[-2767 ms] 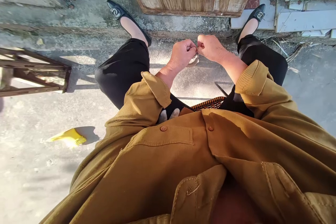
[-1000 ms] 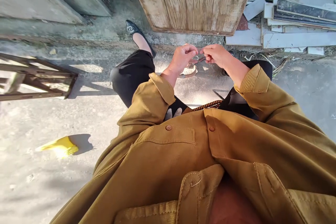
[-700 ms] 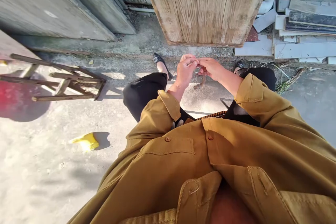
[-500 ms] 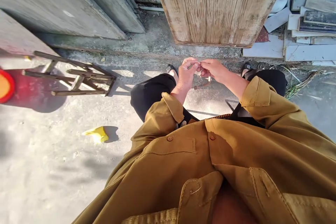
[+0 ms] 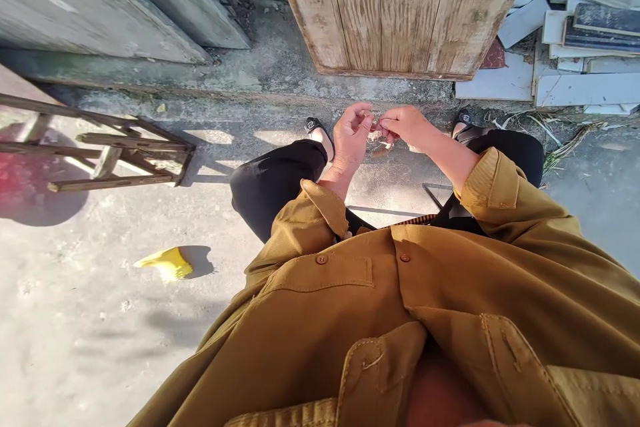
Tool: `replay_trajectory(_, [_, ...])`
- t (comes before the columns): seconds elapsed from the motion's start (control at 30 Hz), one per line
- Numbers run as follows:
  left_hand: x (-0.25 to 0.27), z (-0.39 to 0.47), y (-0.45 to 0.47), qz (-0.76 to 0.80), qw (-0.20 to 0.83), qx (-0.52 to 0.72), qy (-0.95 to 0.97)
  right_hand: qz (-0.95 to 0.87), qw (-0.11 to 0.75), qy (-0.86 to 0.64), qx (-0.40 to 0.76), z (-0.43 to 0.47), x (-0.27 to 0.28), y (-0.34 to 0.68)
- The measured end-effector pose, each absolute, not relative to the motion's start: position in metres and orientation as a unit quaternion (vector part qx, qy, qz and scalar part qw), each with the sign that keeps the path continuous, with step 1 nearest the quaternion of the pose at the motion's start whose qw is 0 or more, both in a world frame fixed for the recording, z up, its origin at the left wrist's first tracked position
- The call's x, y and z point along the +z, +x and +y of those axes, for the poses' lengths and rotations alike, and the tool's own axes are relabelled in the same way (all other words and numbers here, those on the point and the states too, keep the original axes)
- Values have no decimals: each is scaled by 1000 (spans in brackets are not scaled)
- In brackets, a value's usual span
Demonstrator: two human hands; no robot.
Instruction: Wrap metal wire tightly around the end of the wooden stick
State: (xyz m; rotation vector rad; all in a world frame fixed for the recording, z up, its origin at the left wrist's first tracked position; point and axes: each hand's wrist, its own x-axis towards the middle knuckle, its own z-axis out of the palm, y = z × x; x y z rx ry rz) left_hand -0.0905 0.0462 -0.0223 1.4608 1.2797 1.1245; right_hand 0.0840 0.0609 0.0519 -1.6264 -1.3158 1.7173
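My left hand (image 5: 351, 135) is raised in front of my knees, its fingers curled and its thumb brought toward them. Close beside it, my right hand (image 5: 407, 127) is closed in a pinch, its fingertips almost touching the left ones. Thin pale string-like strands (image 5: 375, 136) run between the fingertips of both hands. Below them hangs a small curved brownish piece (image 5: 381, 151), partly covered by the right hand; I cannot make out what it is.
A wooden stool (image 5: 120, 147) lies at the left, beyond a yellow object (image 5: 167, 263) on the concrete. A worn plank board (image 5: 395, 13) stands ahead. White tile pieces (image 5: 585, 90) are stacked at the right, near dry stalks (image 5: 575, 147). Grey slabs (image 5: 125, 7) lean at upper left.
My fingertips have drawn slightly apart, and the left fingers are a little looser. The view has shifted, so the stool and the yellow object sit farther left.
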Motion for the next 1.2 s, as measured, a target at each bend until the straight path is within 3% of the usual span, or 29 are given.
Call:
replay_trajectory(0.27, [-2,55,-109,427,399,355,730,-428,171,-605,649,58,74,92])
replay_trajectory(0.67, [10,53,-110,380,403,277,785,-420,112,-540,721,54,59,113])
replay_trajectory(1.2, [2,49,-106,223,168,314,908,-390,41,-517,761,54,54,125])
